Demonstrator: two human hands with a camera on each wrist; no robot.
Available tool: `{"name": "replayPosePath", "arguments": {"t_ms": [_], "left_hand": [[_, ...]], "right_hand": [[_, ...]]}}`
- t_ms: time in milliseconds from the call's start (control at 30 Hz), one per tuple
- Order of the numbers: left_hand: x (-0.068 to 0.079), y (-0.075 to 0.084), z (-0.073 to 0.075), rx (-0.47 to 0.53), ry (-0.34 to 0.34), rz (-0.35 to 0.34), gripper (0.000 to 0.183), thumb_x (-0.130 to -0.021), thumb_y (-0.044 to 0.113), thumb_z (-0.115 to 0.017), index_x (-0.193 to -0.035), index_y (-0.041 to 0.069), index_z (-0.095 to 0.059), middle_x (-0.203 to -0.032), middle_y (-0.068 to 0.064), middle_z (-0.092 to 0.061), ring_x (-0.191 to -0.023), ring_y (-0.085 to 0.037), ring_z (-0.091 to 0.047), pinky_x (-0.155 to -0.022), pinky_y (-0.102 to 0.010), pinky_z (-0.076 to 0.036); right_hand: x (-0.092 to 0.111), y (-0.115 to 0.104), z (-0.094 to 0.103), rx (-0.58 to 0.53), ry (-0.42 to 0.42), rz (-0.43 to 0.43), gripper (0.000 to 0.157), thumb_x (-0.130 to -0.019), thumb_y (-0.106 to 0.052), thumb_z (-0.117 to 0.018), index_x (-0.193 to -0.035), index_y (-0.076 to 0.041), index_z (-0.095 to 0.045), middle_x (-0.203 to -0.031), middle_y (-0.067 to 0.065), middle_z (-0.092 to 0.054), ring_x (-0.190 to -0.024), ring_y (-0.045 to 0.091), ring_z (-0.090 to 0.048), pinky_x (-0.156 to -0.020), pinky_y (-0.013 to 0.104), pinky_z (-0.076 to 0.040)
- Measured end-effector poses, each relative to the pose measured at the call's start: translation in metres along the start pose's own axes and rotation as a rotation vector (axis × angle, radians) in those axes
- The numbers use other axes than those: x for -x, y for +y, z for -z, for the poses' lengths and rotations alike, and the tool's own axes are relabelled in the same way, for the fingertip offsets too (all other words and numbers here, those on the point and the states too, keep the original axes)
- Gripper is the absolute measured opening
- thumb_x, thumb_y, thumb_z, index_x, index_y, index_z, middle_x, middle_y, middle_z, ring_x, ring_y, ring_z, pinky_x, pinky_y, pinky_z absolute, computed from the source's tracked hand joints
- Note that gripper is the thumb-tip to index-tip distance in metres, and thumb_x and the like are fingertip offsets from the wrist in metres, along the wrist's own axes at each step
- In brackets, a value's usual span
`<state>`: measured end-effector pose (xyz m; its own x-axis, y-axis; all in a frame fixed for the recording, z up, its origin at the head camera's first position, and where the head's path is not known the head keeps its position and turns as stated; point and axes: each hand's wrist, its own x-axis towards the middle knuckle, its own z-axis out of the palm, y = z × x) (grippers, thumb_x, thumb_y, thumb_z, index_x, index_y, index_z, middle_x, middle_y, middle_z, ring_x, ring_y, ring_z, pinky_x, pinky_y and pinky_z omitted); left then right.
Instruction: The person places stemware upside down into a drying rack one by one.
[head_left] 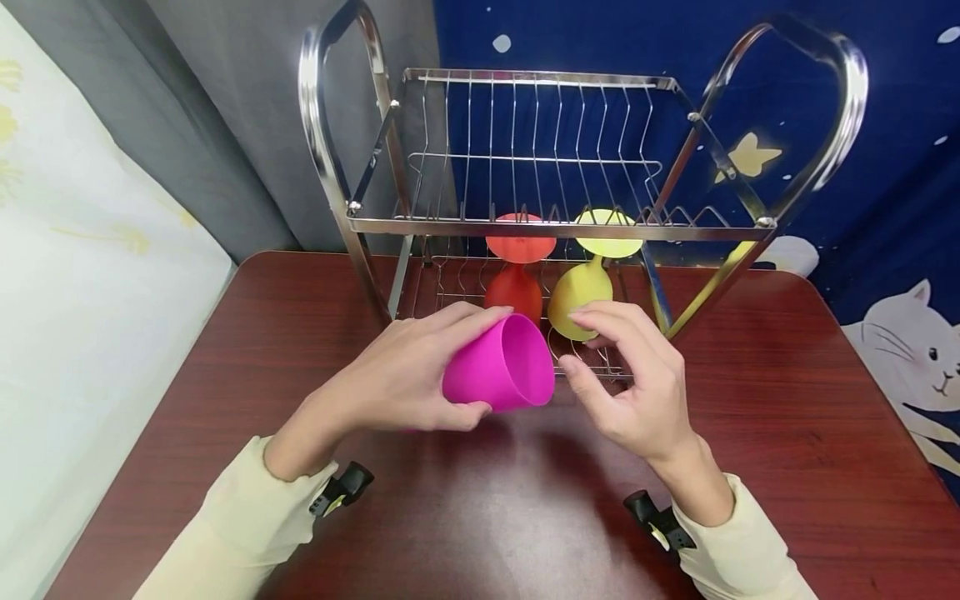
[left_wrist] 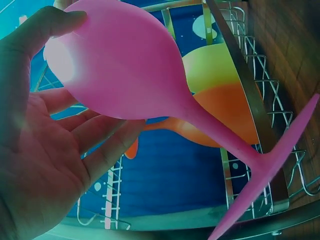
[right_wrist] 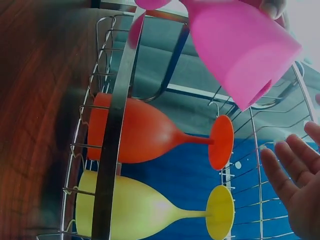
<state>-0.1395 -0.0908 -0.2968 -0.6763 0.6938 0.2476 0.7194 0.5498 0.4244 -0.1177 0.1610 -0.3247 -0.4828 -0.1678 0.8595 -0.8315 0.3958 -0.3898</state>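
Note:
My left hand [head_left: 408,367] grips a pink wine goblet [head_left: 480,371] round its bowl, thumb on one side and fingers on the other. The goblet lies tilted in the air, its mouth turned toward the right hand. In the left wrist view its stem and flat foot [left_wrist: 295,135] show. Close to the rim, my right hand [head_left: 637,379] holds nothing, its fingers and thumb loosely bent and apart. Behind the hands, a red goblet [head_left: 514,287] and a yellow goblet [head_left: 581,296] stand upside down on the lower tier of the dish rack [head_left: 540,227].
The two-tier metal rack stands at the back of the brown table [head_left: 480,517], with tall curved handles [head_left: 847,108] at both sides. A dark blue patterned curtain [head_left: 862,208] hangs behind, and a grey one [head_left: 217,125] to the left.

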Motion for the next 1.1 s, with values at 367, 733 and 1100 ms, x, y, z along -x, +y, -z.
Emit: {"name": "replayPosePath", "arguments": {"t_ms": [367, 733, 1100], "left_hand": [[-0.010, 0.009, -0.003, -0.090, -0.080, 0.010, 0.081, -0.072, 0.044, -0.073, -0.144, 0.018, -0.046, -0.123, 0.003, -0.055, -0.084, -0.009, -0.058, -0.058, -0.019, -0.048], [-0.014, 0.016, -0.003, -0.153, -0.117, 0.037, 0.082, -0.071, 0.044, -0.074, -0.144, 0.019, -0.046, -0.124, 0.003, -0.054, -0.080, -0.009, -0.057, -0.057, -0.021, -0.046], [-0.014, 0.015, -0.006, -0.169, -0.122, 0.043, 0.084, -0.071, 0.046, -0.074, -0.145, 0.020, -0.044, -0.123, 0.002, -0.055, -0.084, -0.010, -0.058, -0.058, -0.020, -0.047]], "right_hand": [[0.002, -0.001, -0.001, -0.012, -0.199, -0.047, 0.060, -0.087, -0.048, -0.066, -0.122, 0.001, -0.063, -0.121, 0.017, -0.062, -0.113, 0.024, -0.057, -0.099, 0.021, -0.043], [0.010, 0.002, 0.000, 0.029, -0.426, -0.336, 0.081, -0.071, -0.031, -0.083, -0.143, -0.019, -0.047, -0.140, -0.006, -0.049, -0.125, 0.011, -0.048, -0.093, 0.026, -0.050], [0.015, 0.006, -0.008, -0.117, -0.447, -0.437, 0.081, -0.074, -0.022, -0.083, -0.145, -0.018, -0.044, -0.133, -0.006, -0.053, -0.115, 0.010, -0.054, -0.080, 0.030, -0.058]]}}
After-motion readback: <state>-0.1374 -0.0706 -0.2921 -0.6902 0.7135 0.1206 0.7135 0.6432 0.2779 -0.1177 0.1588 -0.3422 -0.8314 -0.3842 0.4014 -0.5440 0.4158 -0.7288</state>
